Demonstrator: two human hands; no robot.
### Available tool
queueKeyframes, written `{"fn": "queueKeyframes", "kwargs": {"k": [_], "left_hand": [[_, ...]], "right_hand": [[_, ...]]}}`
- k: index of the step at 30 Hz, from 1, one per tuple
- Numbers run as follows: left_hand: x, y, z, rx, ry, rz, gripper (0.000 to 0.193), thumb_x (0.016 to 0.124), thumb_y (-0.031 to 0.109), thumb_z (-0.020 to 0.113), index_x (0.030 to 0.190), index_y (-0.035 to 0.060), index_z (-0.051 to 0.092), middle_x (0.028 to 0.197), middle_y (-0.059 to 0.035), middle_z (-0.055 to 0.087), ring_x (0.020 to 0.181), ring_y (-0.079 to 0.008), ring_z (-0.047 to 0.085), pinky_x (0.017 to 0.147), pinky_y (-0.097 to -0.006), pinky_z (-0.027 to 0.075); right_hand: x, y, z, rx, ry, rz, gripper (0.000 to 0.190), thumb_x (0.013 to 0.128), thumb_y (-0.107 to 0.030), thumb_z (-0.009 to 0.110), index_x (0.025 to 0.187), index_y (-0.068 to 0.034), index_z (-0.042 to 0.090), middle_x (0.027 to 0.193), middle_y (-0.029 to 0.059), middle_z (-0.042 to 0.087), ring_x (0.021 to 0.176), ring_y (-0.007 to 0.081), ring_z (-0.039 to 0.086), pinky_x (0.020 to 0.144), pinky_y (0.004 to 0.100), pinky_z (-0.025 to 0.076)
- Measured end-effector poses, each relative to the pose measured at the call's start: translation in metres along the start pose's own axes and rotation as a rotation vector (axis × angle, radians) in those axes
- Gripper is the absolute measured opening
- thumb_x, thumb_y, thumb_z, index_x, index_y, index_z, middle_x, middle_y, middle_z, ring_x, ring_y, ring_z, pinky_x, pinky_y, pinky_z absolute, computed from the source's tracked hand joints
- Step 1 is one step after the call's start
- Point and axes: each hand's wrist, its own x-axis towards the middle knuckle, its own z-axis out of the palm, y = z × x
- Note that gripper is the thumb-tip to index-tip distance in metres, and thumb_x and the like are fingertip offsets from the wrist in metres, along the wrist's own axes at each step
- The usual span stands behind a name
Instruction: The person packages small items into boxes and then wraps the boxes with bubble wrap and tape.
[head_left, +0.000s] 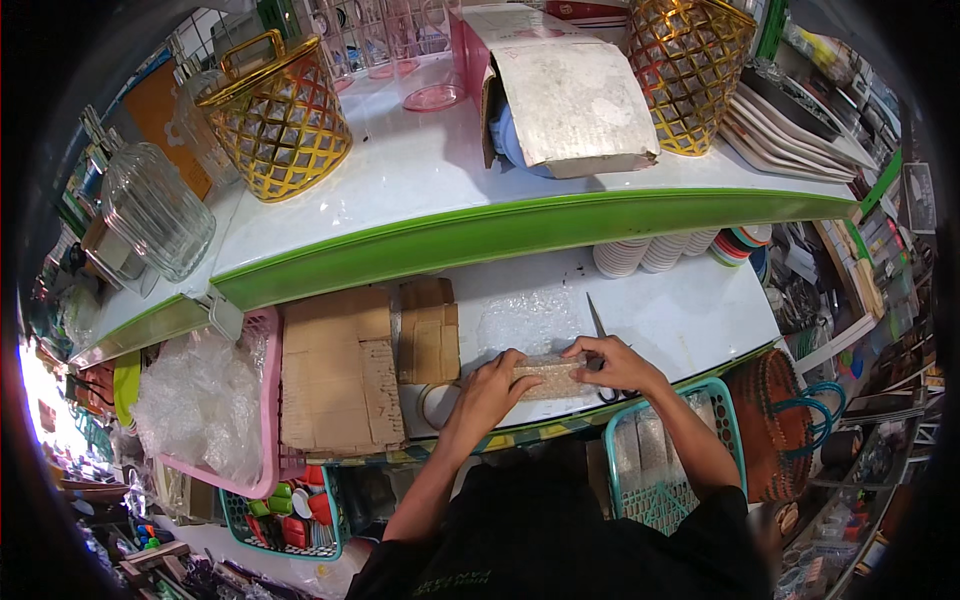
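Both my hands hold a flat, brownish piece wrapped in bubble wrap (553, 380) at the front of the lower white shelf. My left hand (491, 394) grips its left end, and my right hand (615, 364) pinches its right end. A loose sheet of bubble wrap (525, 315) lies flat just behind it. Scissors (595, 311) lie beside and partly under my right hand, blades pointing away and handles near the shelf edge. Left of my left hand rests a roll of tape (435, 405), partly hidden by the wrist. What the wrapped piece contains cannot be told.
Flattened cardboard (337, 375) and a smaller cardboard piece (429, 330) lie at left, beside a pink basket (271, 405) of bubble wrap. A turquoise basket (739, 450) holds wrapped items below my right arm. The green-edged upper shelf (525, 225) overhangs the work area; stacked cups (622, 256) stand behind.
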Motion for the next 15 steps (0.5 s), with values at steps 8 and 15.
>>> {"fn": "queueKeyframes", "kwargs": {"k": [8,15], "left_hand": [[-0.005,0.005,-0.013,0.100,-0.060,0.034,0.069,0.082,0.041,0.078,0.135,0.0056,0.051,0.128,-0.0171,0.056,0.113,-0.0405,0.060,0.095,-0.0468,0.050],[-0.001,-0.007,-0.005,0.079,-0.024,0.033,0.074,0.083,0.044,0.076,0.137,0.0027,0.046,0.126,-0.0254,0.057,0.113,-0.0433,0.059,0.096,-0.0480,0.048]], "right_hand": [[0.004,0.002,-0.004,-0.165,-0.007,0.000,0.032,0.090,-0.022,0.072,0.116,-0.006,0.065,0.101,0.0154,0.069,0.092,0.0290,0.066,0.085,0.0363,0.051],[0.007,0.007,-0.004,-0.171,0.036,-0.098,0.032,0.094,-0.025,0.068,0.119,-0.006,0.064,0.111,0.0137,0.062,0.103,0.0284,0.062,0.089,0.0368,0.050]]}}
